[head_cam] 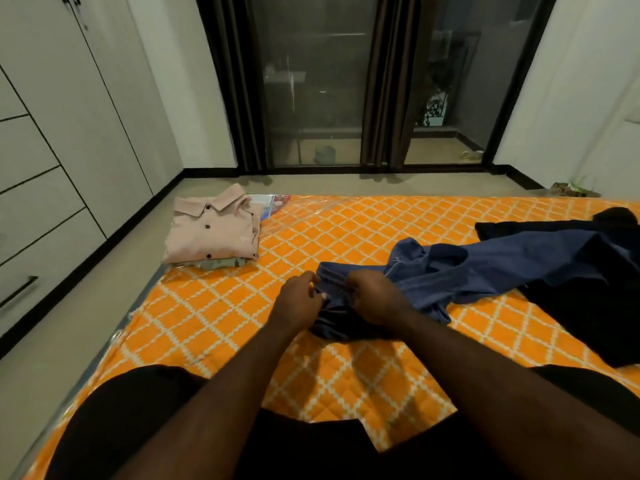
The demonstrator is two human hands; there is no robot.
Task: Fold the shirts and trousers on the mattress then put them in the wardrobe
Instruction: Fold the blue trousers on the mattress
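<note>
Knees (131, 410) on mattress (214, 323); L hand (298, 301) + R hand (375, 296) fingers pinch blue garment (502, 268) edge, open room L

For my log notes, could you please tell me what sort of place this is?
Most likely a bedroom: an orange mattress lies low beside a tall wardrobe on the left, and a folded pink shirt rests on the mattress corner.

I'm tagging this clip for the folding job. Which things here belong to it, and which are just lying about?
Job: blue garment, gripped by left hand and right hand; dark garment; folded pink shirt; mattress; wardrobe.
Lying about: printed packet behind the shirt; small clutter by the right wall.
</note>
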